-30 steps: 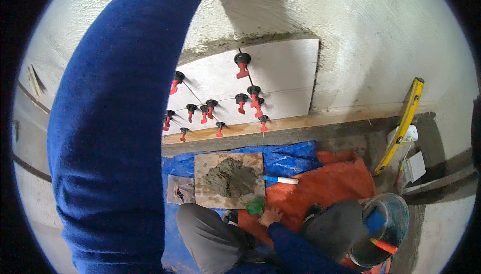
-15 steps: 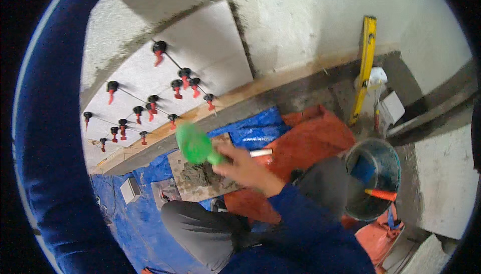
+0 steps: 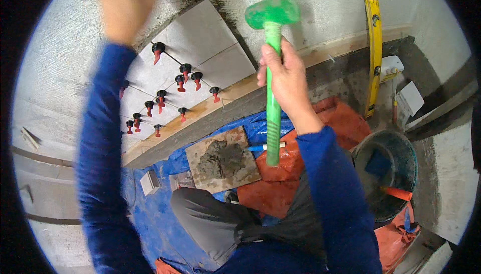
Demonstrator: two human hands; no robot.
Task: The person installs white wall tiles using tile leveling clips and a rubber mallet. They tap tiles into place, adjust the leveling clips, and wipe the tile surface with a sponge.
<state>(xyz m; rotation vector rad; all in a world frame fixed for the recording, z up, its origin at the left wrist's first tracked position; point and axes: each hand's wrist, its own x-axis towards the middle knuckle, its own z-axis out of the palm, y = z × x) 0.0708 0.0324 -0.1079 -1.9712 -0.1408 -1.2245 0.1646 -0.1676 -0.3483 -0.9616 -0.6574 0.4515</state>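
One green mallet — stout-headed, smudged, straight-handled — in the right hand.

- Your view comes from the left of two fisheye cameras worn side by side on your head, above and behind the mortar board.
- It faces down and forward: your bent legs lie on the near side of the board, the wall tiles on its far side.
- You see it askew, so the wooden batten beyond the board climbs rightward.
- It reaches wide, taking in the bucket right of the board.
- Your left hand, blurred beyond the board's left side, seems much nearer the lens than the board.
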